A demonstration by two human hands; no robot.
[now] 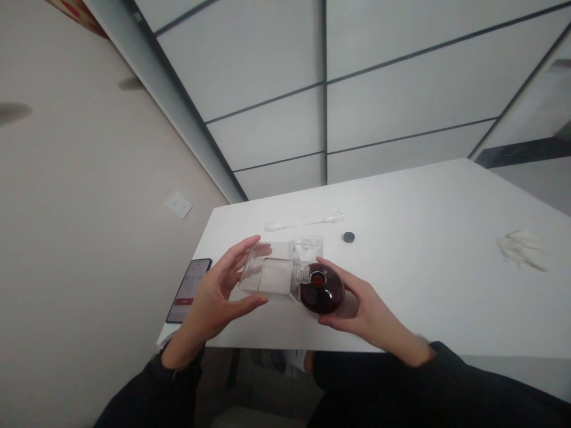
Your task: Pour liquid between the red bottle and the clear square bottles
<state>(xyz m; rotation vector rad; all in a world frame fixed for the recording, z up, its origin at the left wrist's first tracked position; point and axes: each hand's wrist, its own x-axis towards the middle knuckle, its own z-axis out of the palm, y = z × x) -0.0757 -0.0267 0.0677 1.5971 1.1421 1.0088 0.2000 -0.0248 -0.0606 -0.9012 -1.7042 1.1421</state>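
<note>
My left hand point(225, 285) is closed around a clear square bottle point(272, 274), thumb below and fingers above. The bottle lies tilted on its side, its threaded neck pointing right. That neck meets the open mouth of a dark brown round bottle point(325, 297); I cannot tell whether they touch. My right hand point(354, 297) grips the brown bottle from its right side, and it looks roughly upright. Behind the two bottles a second clear container point(309, 246) shows in part. A small dark cap point(348, 237) lies on the white table point(414, 255) beyond my right hand.
Two clear plastic droppers point(280, 226) lie toward the table's back edge. A phone point(190, 290) with a lit screen rests at the left edge. Crumpled whitish gloves or tissue point(521, 249) lie far right. White panelled doors point(276, 89) rise behind; a wall with a socket point(179, 205) stands left.
</note>
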